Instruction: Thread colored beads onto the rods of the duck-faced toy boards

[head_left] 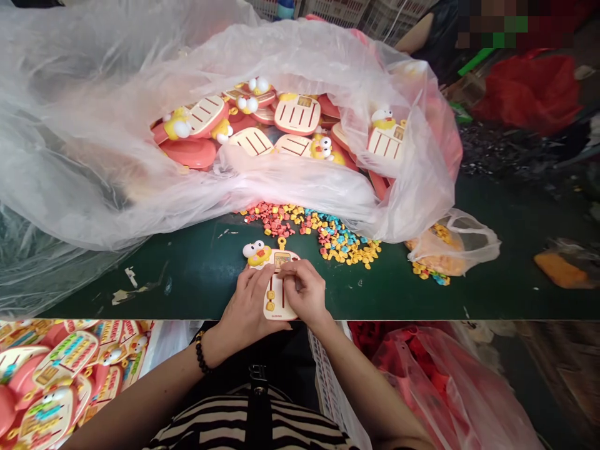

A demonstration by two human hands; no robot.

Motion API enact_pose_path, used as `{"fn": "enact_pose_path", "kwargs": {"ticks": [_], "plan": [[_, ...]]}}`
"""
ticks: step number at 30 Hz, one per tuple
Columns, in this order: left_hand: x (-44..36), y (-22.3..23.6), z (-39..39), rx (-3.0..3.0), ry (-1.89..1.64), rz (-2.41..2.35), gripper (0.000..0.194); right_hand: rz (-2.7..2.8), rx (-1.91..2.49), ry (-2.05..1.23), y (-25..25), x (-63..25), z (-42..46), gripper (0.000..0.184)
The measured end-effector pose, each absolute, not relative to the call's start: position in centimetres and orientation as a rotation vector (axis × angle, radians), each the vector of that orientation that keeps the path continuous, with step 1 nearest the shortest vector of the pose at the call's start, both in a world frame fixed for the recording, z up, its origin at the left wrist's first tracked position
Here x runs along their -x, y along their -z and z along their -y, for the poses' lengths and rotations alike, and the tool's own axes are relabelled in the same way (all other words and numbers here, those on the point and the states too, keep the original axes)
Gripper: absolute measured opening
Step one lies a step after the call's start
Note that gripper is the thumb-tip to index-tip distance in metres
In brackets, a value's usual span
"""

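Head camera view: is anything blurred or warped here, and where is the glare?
In the head view, pale glare runs along the folds of the clear plastic bag; the wide lens stretches the forearms toward the bottom corners; the left hand, right hand and duck toy look fairly sharp; a pixelated patch covers the top right.

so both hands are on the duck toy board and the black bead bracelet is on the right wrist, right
Not quite: the black bead bracelet is on the left wrist, not the right, as the head view shows. The rest stands: the left hand and the right hand are both on the duck toy board.
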State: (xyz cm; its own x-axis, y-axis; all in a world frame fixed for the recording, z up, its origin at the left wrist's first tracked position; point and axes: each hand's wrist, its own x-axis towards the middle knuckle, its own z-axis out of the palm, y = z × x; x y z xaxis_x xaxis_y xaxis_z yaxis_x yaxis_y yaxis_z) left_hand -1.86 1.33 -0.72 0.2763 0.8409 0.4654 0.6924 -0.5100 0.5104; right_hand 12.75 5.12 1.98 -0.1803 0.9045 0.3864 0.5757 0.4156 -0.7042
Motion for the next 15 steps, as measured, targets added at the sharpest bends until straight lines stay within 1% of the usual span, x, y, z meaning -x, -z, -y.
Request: {"fn": "enact_pose_path", "kwargs": {"ticks": [2, 4, 7, 9, 12, 15], "plan": [[2.0, 0.6, -1.4, -2.31, -1.012, -1.405, 0.111, 1.757, 1.311, -0.535, -1.7, -12.9, -4.8, 0.024], [2.2, 0.4, -1.4, -2.289, -0.935, -1.387, 0.105, 1.715, 1.329, -0.501, -1.6, -13.4, -5.2, 0.023], [2.3, -0.1, -1.4, -2.293, -0.852, -1.371, 0.089, 1.728, 1.388, -0.273, -1.8, -14.9, -8.1, 0.023], [2.2, -0.4, -1.4, -2.316, -0.842, -1.37, 0.082, 1.837, 1.441, -0.143, -1.9, -16.2, -11.0, 0.022], [2.1, -0.6, -1.4, -2.343, -0.86, -1.432, 0.08, 2.097, 1.507, -0.098, -1.9, -17.5, -14.3, 0.018], [2.0, -0.6, -1.3, -2.326, -0.885, -1.534, 0.079, 2.094, 1.533, -0.056, -2.0, -17.6, -14.7, 0.017]]}}
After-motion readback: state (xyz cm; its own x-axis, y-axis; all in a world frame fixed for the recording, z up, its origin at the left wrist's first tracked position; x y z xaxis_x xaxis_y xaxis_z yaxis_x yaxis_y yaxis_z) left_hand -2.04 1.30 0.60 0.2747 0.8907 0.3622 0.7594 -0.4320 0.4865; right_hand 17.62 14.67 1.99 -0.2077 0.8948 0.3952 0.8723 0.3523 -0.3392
